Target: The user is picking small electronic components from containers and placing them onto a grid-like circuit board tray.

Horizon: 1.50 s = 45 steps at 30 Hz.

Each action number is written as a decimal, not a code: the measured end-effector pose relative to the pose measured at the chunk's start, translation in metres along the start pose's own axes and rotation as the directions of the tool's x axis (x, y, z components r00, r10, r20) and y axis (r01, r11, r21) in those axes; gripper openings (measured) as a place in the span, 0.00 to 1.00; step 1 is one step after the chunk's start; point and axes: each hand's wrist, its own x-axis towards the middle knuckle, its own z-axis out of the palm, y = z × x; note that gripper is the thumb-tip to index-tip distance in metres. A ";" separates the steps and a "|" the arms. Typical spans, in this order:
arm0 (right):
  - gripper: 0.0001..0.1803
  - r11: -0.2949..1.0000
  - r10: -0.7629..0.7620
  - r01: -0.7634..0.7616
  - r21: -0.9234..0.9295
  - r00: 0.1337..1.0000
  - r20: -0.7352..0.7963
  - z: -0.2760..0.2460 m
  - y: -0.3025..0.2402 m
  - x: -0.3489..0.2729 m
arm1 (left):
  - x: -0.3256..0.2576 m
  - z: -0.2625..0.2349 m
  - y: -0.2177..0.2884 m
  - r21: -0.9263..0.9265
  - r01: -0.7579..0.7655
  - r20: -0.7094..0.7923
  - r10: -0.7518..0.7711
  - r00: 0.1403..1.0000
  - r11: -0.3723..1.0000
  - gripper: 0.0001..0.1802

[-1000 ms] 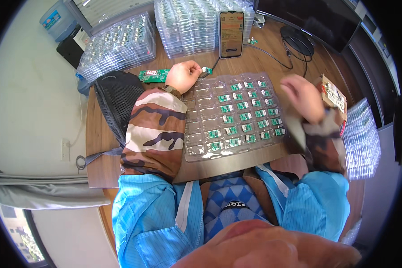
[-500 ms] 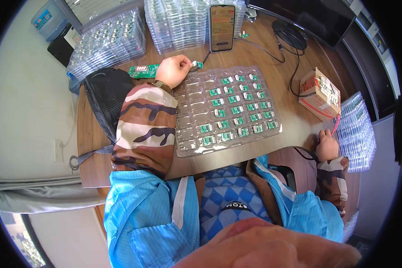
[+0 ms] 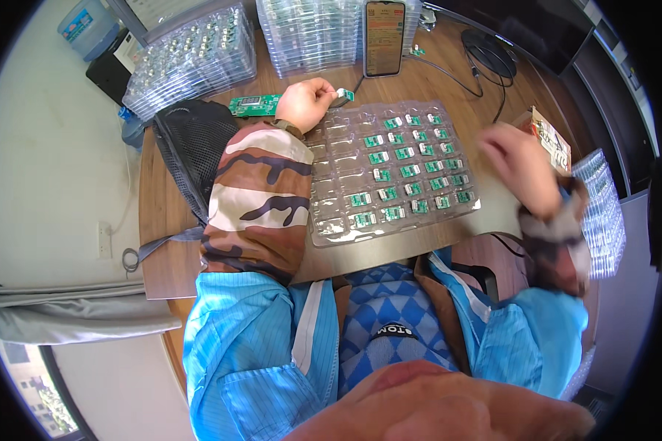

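My left hand [image 3: 306,104] is closed in a pinch on a small green circuit board [image 3: 347,94] with a white connector, just beyond the tray's far left corner. Beside that wrist lies a longer green board [image 3: 254,105] with a display window. The clear plastic tray [image 3: 332,189] lies flat before me; small green boards fill most of its pockets, while the left columns hold none. My right hand [image 3: 524,167] is raised to the right of the tray, in front of a cardboard box [image 3: 550,140]. Its fingers are smeared by motion, and I see nothing clearly in them.
Stacks of filled clear trays [image 3: 309,37] stand at the back; another stack [image 3: 602,213] is at the right edge. A phone [image 3: 383,40] stands upright behind the tray. Black cables [image 3: 449,82] run toward the monitor base [image 3: 489,53]. A black mesh bag [image 3: 187,151] sits left.
My right hand has left the red wire by the box and moved up and inward. My left hand keeps its pinch on the small board. The long board's display, lit before, now looks dark.
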 end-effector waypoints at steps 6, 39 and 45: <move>0.16 0.806 -0.144 0.072 0.587 0.987 0.076 0.124 0.004 0.155 | 0.002 0.005 0.001 -0.106 -0.055 -0.010 0.054 0.998 0.993 0.08; 0.10 0.704 -0.710 0.638 0.312 0.623 0.328 0.090 -0.075 0.070 | 0.002 0.000 0.013 0.031 -0.122 -0.056 0.124 0.991 0.992 0.10; 0.07 0.668 -0.744 0.675 0.313 0.593 0.308 0.088 -0.072 0.072 | 0.002 -0.002 0.010 0.036 -0.085 -0.063 0.087 0.994 0.996 0.11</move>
